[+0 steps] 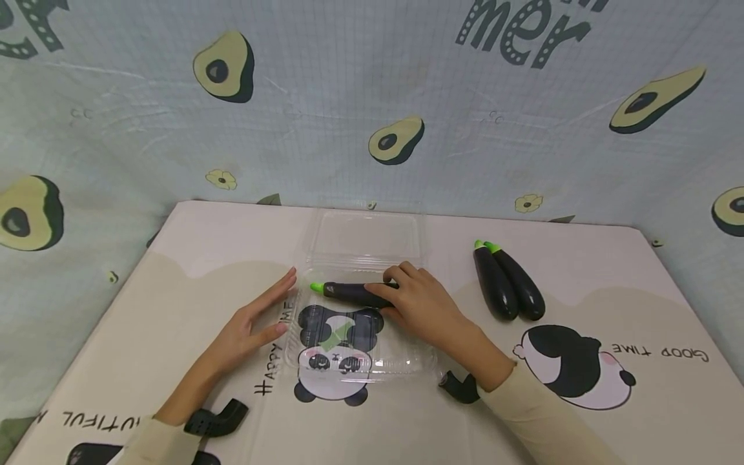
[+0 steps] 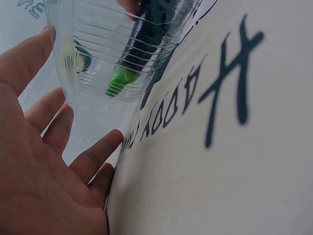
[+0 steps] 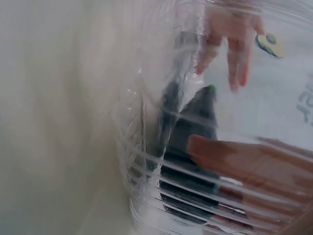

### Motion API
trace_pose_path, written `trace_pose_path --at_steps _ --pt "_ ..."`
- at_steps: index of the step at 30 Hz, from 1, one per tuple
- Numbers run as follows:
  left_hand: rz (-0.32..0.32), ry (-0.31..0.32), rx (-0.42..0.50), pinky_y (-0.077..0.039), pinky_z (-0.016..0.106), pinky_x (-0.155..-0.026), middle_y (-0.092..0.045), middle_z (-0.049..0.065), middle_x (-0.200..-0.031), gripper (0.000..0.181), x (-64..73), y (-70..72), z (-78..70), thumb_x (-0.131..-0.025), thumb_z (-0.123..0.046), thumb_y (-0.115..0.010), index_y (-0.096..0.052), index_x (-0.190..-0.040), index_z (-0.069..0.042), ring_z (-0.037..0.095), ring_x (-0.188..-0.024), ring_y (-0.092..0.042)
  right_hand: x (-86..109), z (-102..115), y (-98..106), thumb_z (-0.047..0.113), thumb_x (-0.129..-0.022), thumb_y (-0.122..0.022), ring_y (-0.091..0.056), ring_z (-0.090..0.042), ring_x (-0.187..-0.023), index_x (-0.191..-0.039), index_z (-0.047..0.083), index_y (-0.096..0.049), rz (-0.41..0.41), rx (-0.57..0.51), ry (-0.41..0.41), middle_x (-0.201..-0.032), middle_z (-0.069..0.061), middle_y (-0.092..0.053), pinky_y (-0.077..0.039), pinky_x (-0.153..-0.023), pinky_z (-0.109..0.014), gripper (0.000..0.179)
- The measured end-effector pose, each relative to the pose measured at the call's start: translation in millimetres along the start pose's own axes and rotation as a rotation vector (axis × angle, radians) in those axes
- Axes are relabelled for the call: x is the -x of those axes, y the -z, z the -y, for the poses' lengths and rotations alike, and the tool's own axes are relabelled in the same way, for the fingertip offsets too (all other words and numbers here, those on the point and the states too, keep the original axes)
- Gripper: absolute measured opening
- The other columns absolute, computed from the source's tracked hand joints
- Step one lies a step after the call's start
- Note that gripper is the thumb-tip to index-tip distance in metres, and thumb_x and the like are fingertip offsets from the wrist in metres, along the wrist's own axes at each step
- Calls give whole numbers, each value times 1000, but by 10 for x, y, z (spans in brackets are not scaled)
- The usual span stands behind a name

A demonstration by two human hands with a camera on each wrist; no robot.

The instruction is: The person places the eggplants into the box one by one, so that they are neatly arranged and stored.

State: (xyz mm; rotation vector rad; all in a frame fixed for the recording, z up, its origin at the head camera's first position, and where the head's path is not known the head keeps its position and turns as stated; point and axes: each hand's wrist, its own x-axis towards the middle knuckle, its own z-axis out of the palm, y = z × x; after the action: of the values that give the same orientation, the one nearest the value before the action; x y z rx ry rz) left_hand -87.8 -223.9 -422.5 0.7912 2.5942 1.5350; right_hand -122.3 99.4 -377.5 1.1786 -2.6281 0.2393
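Observation:
A clear plastic clamshell container (image 1: 409, 365) lies open at the middle of the table, its lid (image 1: 366, 236) folded back. Inside it, along the far side, is a dark eggplant (image 1: 351, 294) with a bright green stem end pointing left. My right hand (image 1: 427, 309) reaches in and grips its right end between thumb and fingers; the right wrist view shows this through the ribbed clear wall. My left hand (image 1: 248, 330) is at the container's left side, fingers extended. In the left wrist view, its thumb and fingertips (image 2: 51, 36) are right at the plastic rim.
Two more eggplants, a left one (image 1: 494, 284) and a right one (image 1: 521, 283), lie side by side on the table to the right of the container. A printed curtain (image 1: 325, 84) hangs behind the table (image 1: 581, 258). Black wrist-camera mounts sit at both sleeves.

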Motion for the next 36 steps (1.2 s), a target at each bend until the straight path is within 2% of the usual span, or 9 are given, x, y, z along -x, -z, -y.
trace_pose_path --at_steps 11,20,29,36 --pt "-13 -33 4 -14 21 -111 -23 -1 -157 70 -4 -10 -23 -86 -5 -64 -35 -149 -12 8 -135 -36 2 15 -4 18 -78 -80 -51 -21 -97 -123 19 -66 -8 16 -12 -105 -4 -58 -49 -75 -35 47" --pt "7 -8 -3 -14 22 -111 -21 -4 -157 69 -2 2 -8 -88 -7 -63 -33 -150 -11 8 -136 -34 -7 22 41 20 -80 -78 -51 -21 -101 -124 21 -65 12 8 -33 -110 -4 -58 -49 -77 -35 46" --pt "9 -9 -4 -14 20 -110 -21 -4 -157 69 -18 22 -44 -87 -8 -64 -33 -149 -11 8 -136 -33 12 16 123 25 -84 -74 -51 -20 -103 -126 21 -63 13 -13 -54 -112 -4 -58 -49 -81 -35 43" --pt "1 -16 5 -13 19 -110 -22 -3 -157 67 -9 19 -45 -88 -7 -63 -35 -149 -11 8 -136 -33 55 15 204 29 -87 -71 -52 -21 -103 -128 21 -61 -31 -44 -60 -113 -4 -57 -50 -78 -36 43"
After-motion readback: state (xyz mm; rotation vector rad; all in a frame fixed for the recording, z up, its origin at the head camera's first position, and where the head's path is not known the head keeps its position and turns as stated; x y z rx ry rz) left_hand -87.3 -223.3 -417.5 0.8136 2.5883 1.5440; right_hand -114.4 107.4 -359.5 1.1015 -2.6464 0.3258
